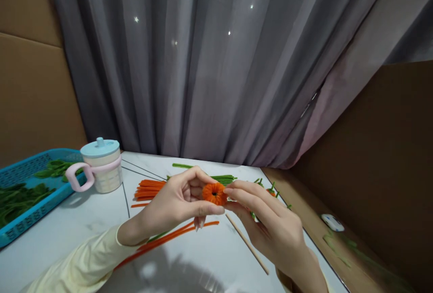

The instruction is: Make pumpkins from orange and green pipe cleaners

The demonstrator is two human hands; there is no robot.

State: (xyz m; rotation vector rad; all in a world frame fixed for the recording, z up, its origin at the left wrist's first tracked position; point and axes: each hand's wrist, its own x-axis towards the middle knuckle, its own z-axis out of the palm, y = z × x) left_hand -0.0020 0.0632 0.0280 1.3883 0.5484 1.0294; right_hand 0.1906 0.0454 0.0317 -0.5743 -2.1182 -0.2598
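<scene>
Between both hands is a small round orange pipe-cleaner piece [214, 193], ribbed like a pumpkin, with a dark hole in its middle facing me. My left hand [184, 196] grips it from the left, thumb below and fingers curled behind. On its right edge, the fingertips of my right hand [270, 221] pinch it. Behind my left hand lies a bundle of orange pipe cleaners [150, 189]. Green pipe cleaners [223, 179] lie beyond the held piece. A thin wooden stick [248, 245] slants across the table below my right hand. Loose orange pipe cleaners [169, 237] lie under my left forearm.
A cup with a blue lid and pink handle [106, 171] stands at left beside a blue basket [37, 209] of green leafy pieces. Small orange pieces with green stems [271, 191] sit behind my right hand. A grey curtain [203, 81] hangs behind the white table [91, 227].
</scene>
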